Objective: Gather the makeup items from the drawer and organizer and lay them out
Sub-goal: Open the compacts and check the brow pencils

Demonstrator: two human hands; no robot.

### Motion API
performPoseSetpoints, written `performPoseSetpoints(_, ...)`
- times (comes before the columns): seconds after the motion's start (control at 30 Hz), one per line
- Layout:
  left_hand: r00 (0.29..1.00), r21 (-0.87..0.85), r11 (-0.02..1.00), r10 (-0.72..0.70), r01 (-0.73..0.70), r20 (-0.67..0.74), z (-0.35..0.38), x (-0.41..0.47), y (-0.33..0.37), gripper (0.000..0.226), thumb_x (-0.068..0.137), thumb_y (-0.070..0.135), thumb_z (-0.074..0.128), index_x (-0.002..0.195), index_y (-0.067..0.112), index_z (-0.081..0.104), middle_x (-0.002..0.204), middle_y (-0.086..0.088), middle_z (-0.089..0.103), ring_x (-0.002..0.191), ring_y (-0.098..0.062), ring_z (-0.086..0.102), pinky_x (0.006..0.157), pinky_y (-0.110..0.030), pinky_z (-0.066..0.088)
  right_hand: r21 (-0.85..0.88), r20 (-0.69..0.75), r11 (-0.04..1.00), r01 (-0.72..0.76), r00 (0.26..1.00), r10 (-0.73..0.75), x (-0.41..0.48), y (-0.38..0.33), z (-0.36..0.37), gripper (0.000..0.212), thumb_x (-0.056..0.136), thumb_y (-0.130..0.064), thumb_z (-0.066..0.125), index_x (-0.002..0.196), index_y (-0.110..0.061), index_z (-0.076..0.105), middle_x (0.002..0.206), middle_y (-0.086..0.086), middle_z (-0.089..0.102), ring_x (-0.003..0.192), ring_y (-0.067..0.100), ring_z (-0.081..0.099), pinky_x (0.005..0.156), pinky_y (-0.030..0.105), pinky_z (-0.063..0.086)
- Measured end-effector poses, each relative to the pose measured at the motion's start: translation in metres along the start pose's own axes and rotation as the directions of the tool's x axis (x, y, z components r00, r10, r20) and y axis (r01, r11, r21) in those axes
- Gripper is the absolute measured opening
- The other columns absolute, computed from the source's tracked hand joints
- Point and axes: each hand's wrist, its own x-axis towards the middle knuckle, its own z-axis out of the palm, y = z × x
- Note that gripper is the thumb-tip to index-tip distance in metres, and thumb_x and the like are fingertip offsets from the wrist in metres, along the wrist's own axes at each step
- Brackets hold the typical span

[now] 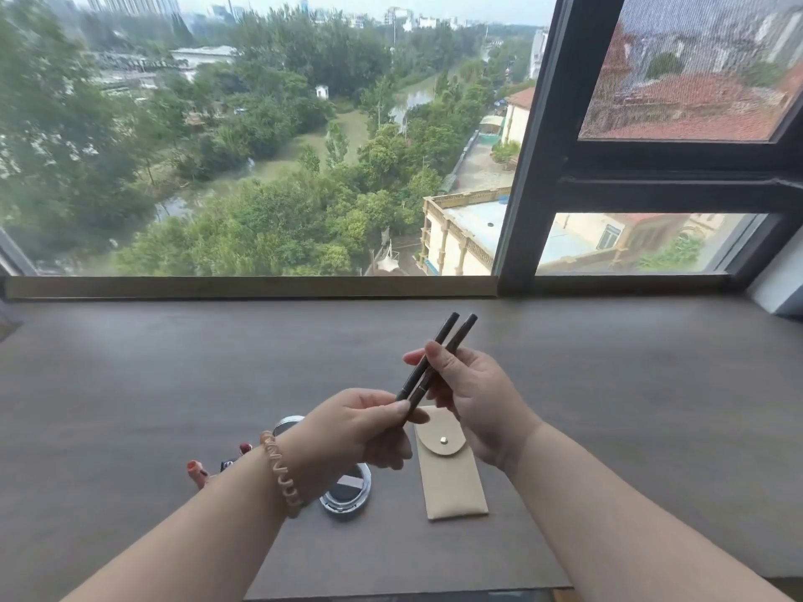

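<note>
Two slim dark makeup pencils (439, 351) are held side by side above the grey-brown table (174, 384), slanting up to the right. My right hand (473, 401) grips them around the middle. My left hand (360, 427) pinches their lower ends between thumb and forefinger. Below the hands a beige snap pouch (452, 475) lies flat. A round open compact (347, 493) with a mirror sits left of the pouch, partly hidden by my left wrist. Small red-capped items (197, 469) lie further left, mostly hidden behind my left forearm.
A wide window with a dark frame (517, 176) rises right behind the table's far edge. A low sill strip (247, 286) runs along it. The table's front edge (404, 593) shows between my forearms. A coiled hair tie is on my left wrist (282, 471).
</note>
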Motion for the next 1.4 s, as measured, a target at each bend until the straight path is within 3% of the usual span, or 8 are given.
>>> performPoseSetpoints(0.23,0.999,-0.014,1.000,-0.007,0.007,0.042,-0.001,0.007,0.003,0.028,0.084,0.032,0.057,0.097,0.011,0.070,0.078,-0.017,0.072,0.064,-0.027,0.066,0.071,-0.037,0.043,-0.021,0.005,1.000,0.016,1.000,-0.016,0.005,0.002,-0.005,0.018,0.089,-0.025,0.058,0.086,-0.013,0.070,0.060,-0.006,0.064,0.055,0.008,0.046,0.057,0.022,0.035)
performPoseSetpoints(0.37,0.999,0.039,0.999,-0.036,0.035,0.039,0.004,0.010,0.004,0.026,0.097,0.026,0.047,0.101,0.008,0.066,0.079,-0.014,0.073,0.065,-0.026,0.068,0.068,-0.034,0.043,-0.058,-0.001,0.998,0.014,1.000,-0.014,0.007,0.002,-0.009,0.027,0.076,-0.036,0.063,0.086,-0.012,0.071,0.061,-0.003,0.062,0.055,0.008,0.047,0.056,0.020,0.036)
performPoseSetpoints(0.5,0.998,0.114,0.993,-0.031,0.025,0.046,0.006,0.012,0.005,0.024,0.094,0.030,0.052,0.100,0.013,0.067,0.084,-0.006,0.073,0.072,-0.017,0.067,0.064,-0.027,0.044,-0.071,-0.009,0.997,0.015,1.000,-0.016,0.008,0.004,-0.012,0.024,0.079,-0.033,0.063,0.084,-0.010,0.070,0.061,-0.002,0.061,0.054,0.008,0.046,0.054,0.018,0.038)
performPoseSetpoints(0.67,1.000,0.144,0.989,0.019,-0.019,-0.003,0.009,0.017,0.007,0.021,0.095,0.021,0.052,0.089,0.009,0.068,0.069,-0.002,0.069,0.054,-0.010,0.058,0.047,-0.019,0.039,-0.082,-0.010,0.996,0.021,1.000,-0.022,0.010,0.005,-0.014,0.018,0.090,-0.021,0.060,0.083,-0.007,0.068,0.059,-0.004,0.062,0.052,0.006,0.047,0.052,0.014,0.039)
performPoseSetpoints(0.93,0.996,0.142,0.990,-0.024,0.012,0.080,0.004,0.014,0.009,0.026,0.095,0.017,0.049,0.076,0.010,0.065,0.056,-0.003,0.057,0.040,-0.009,0.043,0.041,-0.017,0.035,-0.123,0.087,0.991,-0.048,0.995,0.059,0.012,-0.001,-0.018,0.033,0.093,-0.029,0.054,0.071,-0.006,0.061,0.058,0.010,0.044,0.043,0.012,0.031,0.042,0.020,0.026)
performPoseSetpoints(1.13,0.997,0.114,0.993,-0.034,0.026,0.064,0.006,0.019,0.007,0.031,0.097,0.021,0.046,0.073,0.011,0.062,0.052,-0.001,0.048,0.041,-0.012,0.037,0.039,-0.018,0.032,-0.023,-0.126,0.992,-0.121,0.985,0.117,0.018,0.005,-0.009,0.039,0.094,-0.026,0.052,0.061,-0.006,0.055,0.051,0.008,0.042,0.036,0.010,0.032,0.036,0.019,0.022)
performPoseSetpoints(1.33,0.998,0.047,0.999,-0.009,0.006,0.059,0.009,0.023,0.011,0.032,0.098,0.020,0.043,0.072,0.009,0.056,0.048,0.001,0.043,0.038,-0.010,0.032,0.040,-0.019,0.028,0.070,-0.219,0.970,-0.233,0.945,0.243,0.030,0.006,-0.005,0.038,0.093,-0.025,0.051,0.059,-0.010,0.051,0.038,-0.001,0.030,0.030,0.009,0.021,0.035,0.014,0.015)
performPoseSetpoints(1.4,0.996,0.095,0.995,-0.030,0.022,0.085,0.005,0.020,0.008,0.033,0.099,0.019,0.042,0.070,0.009,0.055,0.047,0.001,0.042,0.039,-0.010,0.031,0.040,-0.019,0.027,0.191,-0.327,0.956,-0.223,0.904,0.276,0.039,0.004,-0.024,0.036,0.093,-0.025,0.049,0.059,-0.012,0.047,0.035,-0.003,0.026,0.027,0.008,0.018,0.036,0.013,0.013)
